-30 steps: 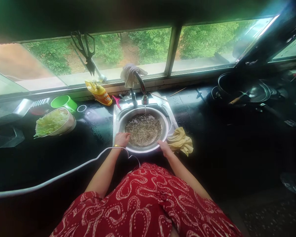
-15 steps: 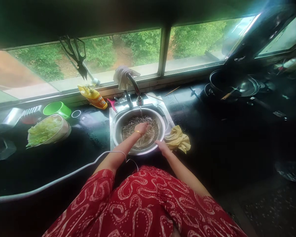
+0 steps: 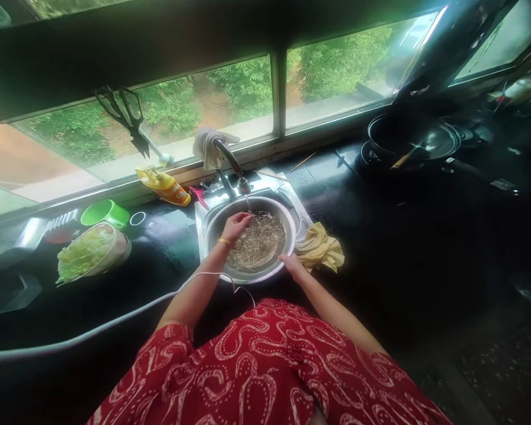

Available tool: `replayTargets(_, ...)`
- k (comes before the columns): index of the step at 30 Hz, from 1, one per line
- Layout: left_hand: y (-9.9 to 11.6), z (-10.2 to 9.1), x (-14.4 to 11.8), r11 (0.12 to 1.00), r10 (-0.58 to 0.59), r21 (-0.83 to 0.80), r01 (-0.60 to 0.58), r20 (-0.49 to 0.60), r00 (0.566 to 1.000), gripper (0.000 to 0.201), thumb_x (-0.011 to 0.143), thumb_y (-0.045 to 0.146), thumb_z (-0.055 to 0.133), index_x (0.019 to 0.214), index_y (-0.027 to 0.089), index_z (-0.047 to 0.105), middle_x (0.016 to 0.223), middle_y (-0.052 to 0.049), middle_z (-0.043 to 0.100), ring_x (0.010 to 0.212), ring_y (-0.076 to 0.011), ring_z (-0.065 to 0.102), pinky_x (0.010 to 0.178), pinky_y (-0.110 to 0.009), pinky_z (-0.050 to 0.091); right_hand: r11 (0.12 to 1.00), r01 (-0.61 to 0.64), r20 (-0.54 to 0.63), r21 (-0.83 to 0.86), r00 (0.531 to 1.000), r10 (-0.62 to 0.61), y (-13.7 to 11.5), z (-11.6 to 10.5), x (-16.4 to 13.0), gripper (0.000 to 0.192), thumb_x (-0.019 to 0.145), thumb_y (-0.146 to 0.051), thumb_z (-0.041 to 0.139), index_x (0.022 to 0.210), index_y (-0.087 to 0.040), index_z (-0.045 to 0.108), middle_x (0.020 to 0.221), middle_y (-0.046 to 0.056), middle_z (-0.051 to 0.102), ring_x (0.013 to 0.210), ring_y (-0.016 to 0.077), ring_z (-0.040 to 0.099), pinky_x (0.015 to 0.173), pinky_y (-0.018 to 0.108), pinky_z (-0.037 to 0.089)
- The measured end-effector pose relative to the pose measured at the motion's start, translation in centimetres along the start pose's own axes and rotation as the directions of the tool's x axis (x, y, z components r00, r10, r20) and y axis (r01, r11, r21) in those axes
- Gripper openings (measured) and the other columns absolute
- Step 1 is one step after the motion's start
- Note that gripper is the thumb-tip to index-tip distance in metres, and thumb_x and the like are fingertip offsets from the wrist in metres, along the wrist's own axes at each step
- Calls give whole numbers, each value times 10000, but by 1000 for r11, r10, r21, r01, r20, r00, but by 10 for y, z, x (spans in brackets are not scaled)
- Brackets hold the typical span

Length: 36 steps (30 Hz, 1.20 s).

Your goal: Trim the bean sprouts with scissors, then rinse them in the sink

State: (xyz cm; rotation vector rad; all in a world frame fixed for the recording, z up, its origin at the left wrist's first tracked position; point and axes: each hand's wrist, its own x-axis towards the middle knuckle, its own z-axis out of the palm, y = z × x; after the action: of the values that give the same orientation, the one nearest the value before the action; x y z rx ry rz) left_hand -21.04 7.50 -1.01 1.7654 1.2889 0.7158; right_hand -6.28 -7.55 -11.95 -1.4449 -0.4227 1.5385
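Steel basin (image 3: pixel 274 270) | left hand (image 3: pixel 236 225) loose in sprouts (image 3: pixel 261 242) | right hand (image 3: pixel 291 265) grasps rim (yellow cloth (image 3: pixel 321 251) beside)

Right hand's (image 3: pixel 291 264) fingertips behind basin (image 3: pixel 265 274) rim.

A dark counter (image 3: pixel 407 248) runs under wide windows (image 3: pixel 230 100) that let in daylight from green trees (image 3: pixel 336 59) outside.
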Motion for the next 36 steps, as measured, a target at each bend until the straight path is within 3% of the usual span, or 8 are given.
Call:
replayTargets(4, -2, -35, 2, 998, -54, -35, 51, -98, 994, 398, 758, 487, 623, 898, 123, 701, 607, -3, 596, 531, -94, 504, 531, -208, 402, 1000, 12, 18, -8, 1000, -12, 2, -1, -4, 68, 685, -185, 512, 625, -158, 528, 439, -38, 490, 357, 96, 459, 336, 199, 400)
replayTargets(7, -15, -34, 12, 971, -82, 222, 94, -63, 995, 385, 814, 458, 572, 949, 126, 713, 735, -51, 682, 644, -134, 597, 625, -231, 457, 1000, 20, 18, -22, 1000, -19, 3, -3, -4, 75, 684, -187, 510, 615, -162, 519, 441, -39, 487, 362, 94, 453, 332, 194, 390)
replayTargets(12, -34, -18, 16, 629, -165, 775, 57, 62, 984, 324, 868, 322, 526, 1118, 209, 699, 1108, -105, 691, 1055, -244, 615, 921, -327, 452, 999, 16, -3, -41, 1000, -16, 3, -3, -1, 59, 679, -193, 522, 639, -155, 540, 465, -30, 508, 380, 102, 462, 349, 212, 411)
replayTargets(18, -59, 1, -13, 331, -197, 943, -41, 112, 974, 568, 923, 424, 416, 1468, 270, 373, 1545, -104, 316, 1388, -334, 313, 1076, -502, 321, 999, 4, -24, -45, 1000, -5, 1, -3, -3, 65, 677, -203, 539, 638, -151, 545, 464, -35, 493, 392, 100, 459, 345, 206, 403)
replayTargets(24, -66, 25, -27, 409, -342, 881, -237, 389, 855, 588, 939, 488, 359, 1494, 304, 302, 1599, -77, 175, 1451, -333, 171, 1115, -543, 236, 999, 5, -16, -47, 1000, -5, -1, -1, -5, 66, 681, -201, 526, 636, -155, 539, 463, -40, 494, 383, 98, 460, 341, 204, 398)
replayTargets(30, -49, 11, -21, 326, -117, 882, -341, 395, 911, 430, 936, 313, 398, 1298, 157, 568, 1414, -138, 488, 1348, -259, 396, 1120, -391, 309, 999, 9, -24, -51, 1000, -10, 2, -2, -2, 79, 683, -197, 527, 617, -155, 530, 460, -40, 495, 381, 95, 461, 344, 202, 405)
replayTargets(33, -43, 42, -15, 358, -9, 779, -515, 554, 832, 480, 941, 293, 381, 1384, 135, 477, 1475, -126, 426, 1385, -233, 348, 1151, -359, 263, 999, 5, -26, -54, 1000, -6, 1, -2, -1, 76, 680, -193, 531, 616, -152, 534, 468, -36, 505, 387, 98, 472, 351, 207, 421)
replayTargets(36, -41, 85, 2, 373, 15, 816, -442, 470, 882, 601, 949, 337, 358, 1492, 90, 287, 1566, -147, 251, 1449, -262, 208, 1168, -417, 212, 998, -2, -34, -64, 999, -1, -1, -1, -2, 74, 676, -188, 533, 611, -153, 533, 461, -33, 507, 385, 103, 478, 353, 211, 426)
